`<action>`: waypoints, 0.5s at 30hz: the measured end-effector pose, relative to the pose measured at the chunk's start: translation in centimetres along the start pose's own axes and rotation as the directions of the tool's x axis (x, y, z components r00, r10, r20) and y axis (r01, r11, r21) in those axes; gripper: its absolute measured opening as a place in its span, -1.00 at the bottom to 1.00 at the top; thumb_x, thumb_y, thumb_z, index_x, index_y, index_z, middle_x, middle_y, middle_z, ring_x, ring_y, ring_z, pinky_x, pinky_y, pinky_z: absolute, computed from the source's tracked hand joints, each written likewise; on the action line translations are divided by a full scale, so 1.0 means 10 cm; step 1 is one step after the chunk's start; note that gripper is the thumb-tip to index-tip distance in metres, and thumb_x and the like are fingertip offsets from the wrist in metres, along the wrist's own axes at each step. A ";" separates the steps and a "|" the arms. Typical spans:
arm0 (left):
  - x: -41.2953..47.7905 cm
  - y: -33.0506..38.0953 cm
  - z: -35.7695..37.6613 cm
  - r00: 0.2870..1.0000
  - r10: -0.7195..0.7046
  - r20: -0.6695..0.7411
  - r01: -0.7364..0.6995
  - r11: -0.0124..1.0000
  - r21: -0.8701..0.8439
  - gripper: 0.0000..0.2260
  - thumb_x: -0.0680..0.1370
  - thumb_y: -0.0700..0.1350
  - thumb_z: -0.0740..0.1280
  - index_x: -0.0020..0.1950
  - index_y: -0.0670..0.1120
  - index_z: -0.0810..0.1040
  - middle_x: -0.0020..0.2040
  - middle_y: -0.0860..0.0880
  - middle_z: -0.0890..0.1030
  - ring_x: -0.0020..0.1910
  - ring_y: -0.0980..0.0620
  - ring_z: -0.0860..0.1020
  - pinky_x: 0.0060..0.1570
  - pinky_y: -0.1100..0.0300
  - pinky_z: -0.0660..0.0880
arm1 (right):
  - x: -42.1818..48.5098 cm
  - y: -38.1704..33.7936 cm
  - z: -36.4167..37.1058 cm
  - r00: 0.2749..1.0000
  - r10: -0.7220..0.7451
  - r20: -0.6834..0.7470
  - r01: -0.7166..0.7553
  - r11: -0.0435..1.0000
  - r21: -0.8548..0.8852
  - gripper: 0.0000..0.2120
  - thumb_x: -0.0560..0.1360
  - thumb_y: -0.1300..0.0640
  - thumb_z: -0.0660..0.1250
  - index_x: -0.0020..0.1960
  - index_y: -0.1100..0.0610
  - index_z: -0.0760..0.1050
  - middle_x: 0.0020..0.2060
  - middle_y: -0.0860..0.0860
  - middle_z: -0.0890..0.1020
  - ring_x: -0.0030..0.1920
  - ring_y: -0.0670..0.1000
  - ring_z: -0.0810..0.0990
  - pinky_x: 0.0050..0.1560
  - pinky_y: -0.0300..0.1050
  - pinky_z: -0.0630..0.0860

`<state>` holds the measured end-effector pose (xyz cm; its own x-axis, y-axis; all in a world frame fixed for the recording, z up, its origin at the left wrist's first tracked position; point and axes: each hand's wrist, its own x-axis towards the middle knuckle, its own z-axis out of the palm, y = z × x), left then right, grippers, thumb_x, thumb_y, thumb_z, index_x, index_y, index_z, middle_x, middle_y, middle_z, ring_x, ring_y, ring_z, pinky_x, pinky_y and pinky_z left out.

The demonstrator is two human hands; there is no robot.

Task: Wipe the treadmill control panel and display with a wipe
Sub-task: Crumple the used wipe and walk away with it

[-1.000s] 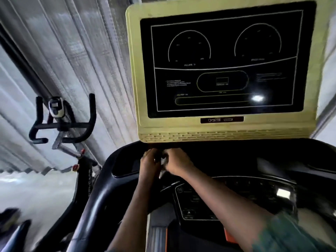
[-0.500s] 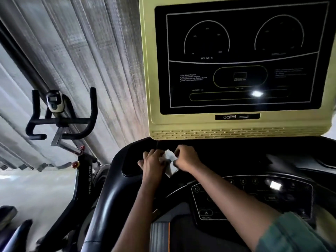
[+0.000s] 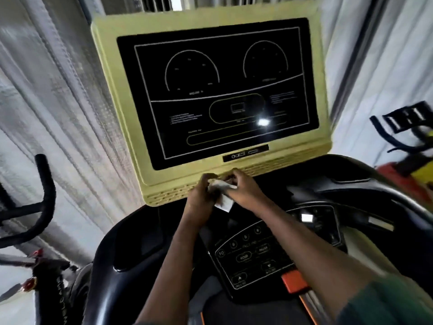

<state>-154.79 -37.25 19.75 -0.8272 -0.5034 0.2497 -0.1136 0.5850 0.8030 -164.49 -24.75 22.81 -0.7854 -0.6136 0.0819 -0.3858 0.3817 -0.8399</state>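
Note:
A small white wipe (image 3: 222, 193) is pinched between my left hand (image 3: 199, 197) and my right hand (image 3: 243, 186), just below the display's lower edge. Part of it is bunched between the fingers and a flat corner hangs down. The treadmill display (image 3: 220, 90) is a black screen with white dial outlines in a yellow-green frame (image 3: 164, 191), tilted in view. The black control panel (image 3: 253, 256) with round buttons lies lower right, under my right forearm. Neither hand touches the screen.
A black exercise bike handlebar (image 3: 44, 191) stands at the left. Grey curtains (image 3: 58, 102) hang behind. An orange safety key tab (image 3: 295, 283) sits at the panel's lower edge. Blurred red and black equipment (image 3: 407, 146) is at the right.
The view has swung so the display now sits centred and tilted. Both hands have risen slightly towards the frame's lower edge, and more of the wipe hangs out between them.

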 end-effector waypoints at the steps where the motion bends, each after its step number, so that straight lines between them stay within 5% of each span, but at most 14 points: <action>1: 0.09 0.09 0.12 0.999 0.035 0.036 -0.035 0.999 0.002 -0.70 0.55 -0.20 0.33 0.26 0.00 0.45 -0.25 0.08 0.57 -0.26 0.01 0.55 -0.30 0.18 0.38 | -0.02 0.06 -0.16 0.999 0.011 -0.039 -0.011 1.000 0.011 -0.78 0.45 0.14 0.51 0.05 0.13 0.58 -0.09 -0.03 0.66 -0.06 -0.02 0.63 -0.18 -0.34 0.41; 5: 0.29 0.52 0.56 0.974 0.192 0.123 -0.189 0.981 -0.038 -0.63 0.47 -0.23 0.37 0.24 0.04 0.47 -0.28 0.19 0.57 -0.23 0.06 0.57 -0.35 0.44 0.39 | -0.18 0.32 -0.74 0.982 0.049 -0.181 -0.059 0.997 -0.054 -0.79 0.45 0.17 0.51 0.06 0.19 0.63 -0.08 0.02 0.68 -0.08 -0.07 0.58 -0.12 -0.32 0.37; 9: 0.37 1.04 1.06 0.918 0.319 0.234 -0.304 0.948 -0.097 -0.68 0.48 -0.25 0.38 0.22 -0.05 0.51 -0.20 0.01 0.67 -0.18 -0.05 0.65 -0.23 0.20 0.53 | -0.46 0.58 -1.40 0.935 0.072 -0.346 -0.126 0.983 -0.136 -0.84 0.42 0.21 0.51 -0.01 0.18 0.64 -0.20 -0.03 0.60 -0.15 -0.07 0.53 -0.23 -0.37 0.25; 12: 0.35 1.47 1.45 0.876 0.401 0.268 -0.380 0.916 -0.128 -0.73 0.45 -0.12 0.36 0.14 -0.06 0.56 -0.15 0.01 0.68 -0.16 0.18 0.62 -0.24 0.49 0.37 | -0.76 0.78 -1.90 0.899 0.095 -0.428 -0.176 0.972 -0.154 -0.89 0.41 0.22 0.48 -0.08 0.13 0.60 -0.22 -0.02 0.62 -0.19 0.00 0.56 -0.17 -0.26 0.32; 15: 0.25 1.91 1.87 0.816 0.496 0.296 -0.483 0.867 -0.121 -0.78 0.48 -0.30 0.40 0.11 -0.16 0.61 -0.04 -0.14 0.70 -0.06 -0.07 0.64 -0.14 0.37 0.36 | -1.11 0.97 -2.35 0.849 0.144 -0.508 -0.244 0.960 -0.136 -0.86 0.42 0.21 0.46 -0.12 0.04 0.52 -0.24 -0.05 0.59 -0.19 -0.01 0.54 -0.13 -0.22 0.37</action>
<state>-169.36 -15.45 25.58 -0.8946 0.0677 0.4416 0.3676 0.6734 0.6414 -170.93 2.02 26.39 -0.9684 -0.1148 0.2214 -0.2447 0.6101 -0.7536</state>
